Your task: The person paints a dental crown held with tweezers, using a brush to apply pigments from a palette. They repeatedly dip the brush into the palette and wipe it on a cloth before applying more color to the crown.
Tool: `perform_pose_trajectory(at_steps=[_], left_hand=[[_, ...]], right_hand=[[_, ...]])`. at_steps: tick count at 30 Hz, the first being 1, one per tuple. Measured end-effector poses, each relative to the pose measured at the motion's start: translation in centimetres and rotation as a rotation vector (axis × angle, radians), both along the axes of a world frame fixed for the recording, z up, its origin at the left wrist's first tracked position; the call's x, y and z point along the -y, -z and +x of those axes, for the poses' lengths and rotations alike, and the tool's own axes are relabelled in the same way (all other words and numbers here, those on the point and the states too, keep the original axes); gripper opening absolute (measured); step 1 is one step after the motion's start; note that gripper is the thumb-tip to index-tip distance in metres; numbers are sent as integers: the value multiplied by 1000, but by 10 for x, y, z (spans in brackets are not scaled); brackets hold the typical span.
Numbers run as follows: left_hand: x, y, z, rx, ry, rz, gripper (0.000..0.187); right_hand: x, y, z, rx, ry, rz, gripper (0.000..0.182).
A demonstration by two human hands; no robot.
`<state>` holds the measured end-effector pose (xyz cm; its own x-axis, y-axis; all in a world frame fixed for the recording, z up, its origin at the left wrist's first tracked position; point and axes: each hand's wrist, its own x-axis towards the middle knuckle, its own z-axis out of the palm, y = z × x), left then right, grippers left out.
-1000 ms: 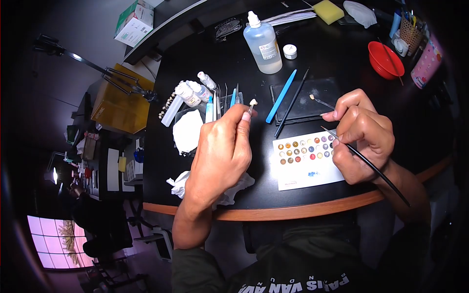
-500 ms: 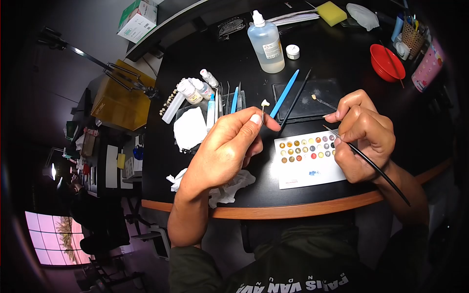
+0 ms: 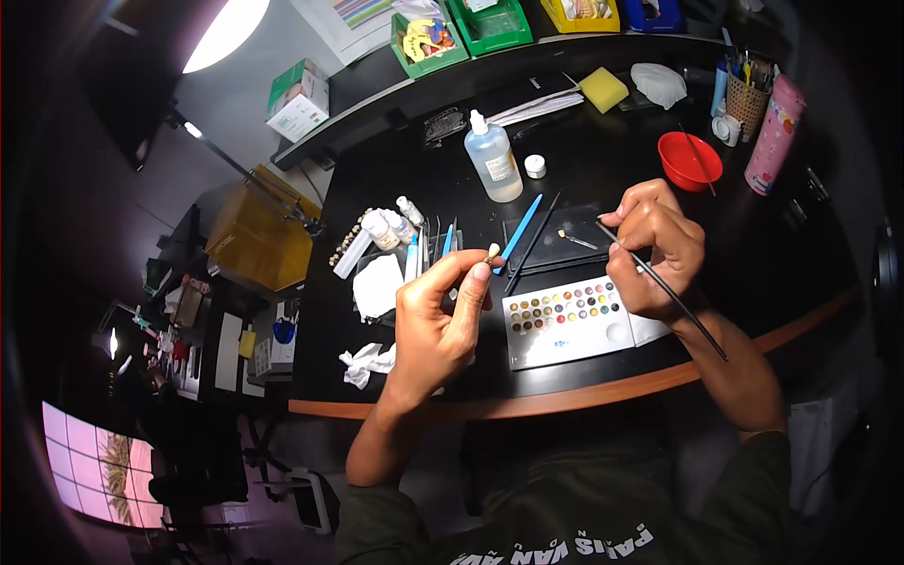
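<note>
My left hand (image 3: 435, 315) is closed, pinching a small off-white tooth crown (image 3: 492, 250) upright between thumb and forefinger. What it is mounted on is mostly hidden by the fingers. A thin black-handled paintbrush (image 3: 695, 325) is gripped pen-like in my right hand (image 3: 667, 247), its tip pointing up and left, apart from the crown. Below and between the hands lies a white paint palette (image 3: 574, 352) with rows of coloured spots and a blue smear. Behind it, on a dark slab (image 3: 589, 219), rests a small tan-tipped piece (image 3: 562, 234) with a thin stem.
A blue-handled tool (image 3: 521, 232) and a black stick (image 3: 534, 241) lean across the slab. Beyond are a clear bottle (image 3: 494, 162), a small white jar (image 3: 535, 167) and a red bowl (image 3: 680, 162). Small bottles (image 3: 381, 229), white paper (image 3: 378, 287) and crumpled tissue (image 3: 365, 365) lie left.
The view has tilted up, bringing bins at the back into sight. My right hand has moved farther back relative to the palette, uncovering more of it. Both hands keep their holds.
</note>
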<state>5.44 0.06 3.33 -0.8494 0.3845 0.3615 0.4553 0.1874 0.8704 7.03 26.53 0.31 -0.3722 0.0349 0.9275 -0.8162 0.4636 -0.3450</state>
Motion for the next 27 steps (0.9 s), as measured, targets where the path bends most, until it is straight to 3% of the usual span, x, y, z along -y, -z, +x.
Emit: perform_pose_trajectory(at_steps=[3, 7, 14, 16, 19, 23, 27], left_hand=[[0, 0, 37, 126, -42, 189, 22], [4, 25, 85, 512, 56, 518, 31], [16, 92, 146, 822, 226, 1018, 45], [16, 97, 153, 865, 183, 1048, 44], [17, 109, 152, 900, 177, 1092, 46], [16, 112, 151, 909, 185, 1142, 45], [16, 115, 152, 914, 205, 1183, 45]], right_hand=[[0, -11, 10, -58, -22, -27, 16], [16, -8, 41, -56, -135, -59, 20], [102, 55, 117, 251, -361, -445, 22], [125, 64, 125, 331, -443, -577, 20], [136, 70, 119, 315, -471, -429, 22], [142, 81, 111, 283, -493, -505, 22], [143, 87, 105, 243, -441, -375, 23]])
